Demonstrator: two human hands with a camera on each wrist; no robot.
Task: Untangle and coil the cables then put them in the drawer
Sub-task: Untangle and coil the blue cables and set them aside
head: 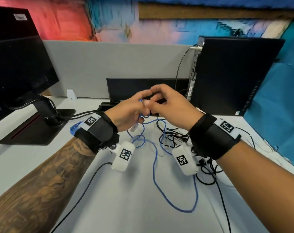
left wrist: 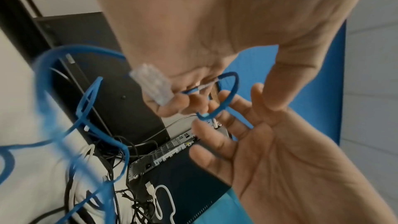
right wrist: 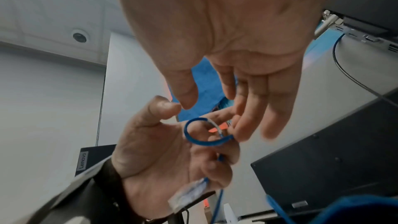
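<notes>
"Lenovo" on black monitor bezel (right wrist: pixel 83 161)

I see a white desk (head: pixel 129 207) filling the lower frame, a grey partition (head: pixel 109 64) across the middle, and a blurred red-and-blue wall (head: pixel 109 19) along the top.

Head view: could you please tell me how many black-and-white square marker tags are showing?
4 black-and-white square marker tags: one on the left black wrist strap, one on the right black wrist strap, one on the left white camera housing, and one on the right white camera housing. Others may be hidden.
</notes>
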